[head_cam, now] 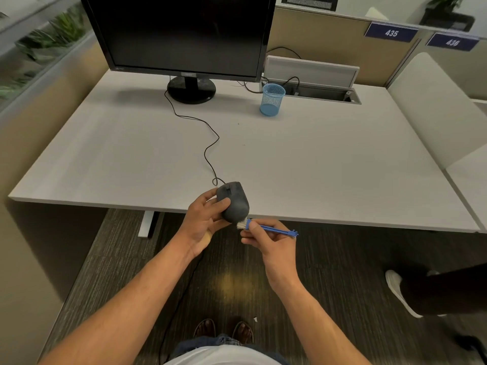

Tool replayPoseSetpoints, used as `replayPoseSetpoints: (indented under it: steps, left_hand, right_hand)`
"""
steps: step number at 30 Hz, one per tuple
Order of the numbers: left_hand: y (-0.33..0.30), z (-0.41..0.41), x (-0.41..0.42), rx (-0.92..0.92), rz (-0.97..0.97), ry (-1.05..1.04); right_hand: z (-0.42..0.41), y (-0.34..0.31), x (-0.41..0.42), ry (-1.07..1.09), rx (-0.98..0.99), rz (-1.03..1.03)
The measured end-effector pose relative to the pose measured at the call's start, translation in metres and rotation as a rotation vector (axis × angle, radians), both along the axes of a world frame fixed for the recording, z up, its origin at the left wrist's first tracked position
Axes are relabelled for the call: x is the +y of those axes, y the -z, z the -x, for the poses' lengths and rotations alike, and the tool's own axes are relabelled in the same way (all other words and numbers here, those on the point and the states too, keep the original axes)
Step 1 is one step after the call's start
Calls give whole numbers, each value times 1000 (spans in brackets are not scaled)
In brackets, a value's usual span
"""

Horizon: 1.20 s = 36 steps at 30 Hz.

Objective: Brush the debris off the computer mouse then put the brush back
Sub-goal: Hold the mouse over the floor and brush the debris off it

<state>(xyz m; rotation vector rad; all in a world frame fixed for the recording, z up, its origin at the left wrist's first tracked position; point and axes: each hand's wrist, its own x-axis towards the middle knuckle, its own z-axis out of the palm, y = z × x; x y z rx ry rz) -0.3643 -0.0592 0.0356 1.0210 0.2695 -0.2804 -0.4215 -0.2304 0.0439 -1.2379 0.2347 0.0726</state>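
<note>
Over the front edge of the wide pale grey desk [316, 159], the left hand [203, 225] grips the dark grey wired computer mouse [233, 204], lifted off the surface. A loose grip could drop it, and its thin black cable [208, 151] could snag. The right hand [274, 246] pinches the small blue-handled brush [266, 228], white bristles touching the mouse; a hard flick might scatter debris or slip the brush, far from the blue mesh cup [272, 100].

Open desk [329, 164] btwn cable [208, 143] & pen cup [272, 100]
</note>
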Motion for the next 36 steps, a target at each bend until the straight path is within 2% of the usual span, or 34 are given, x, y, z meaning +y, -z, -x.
replayPoseSetpoints:
  steps: [7, 15, 19, 36]
  left_hand:
    - [-4, 1, -3, -5, -14, 1]
    - [-3, 1, -1, 2, -21, -8]
    - [-2, 2, -2, 0, -26, 7]
    - [1, 2, -3, -2, -40, 22]
  right_hand:
    - [8, 4, 11, -89, -10, 47]
    - [-3, -1, -10, 101, -29, -24]
    - [-9, -2, -12, 130, -19, -53]
    - [12, 10, 17, -55, -23, 10]
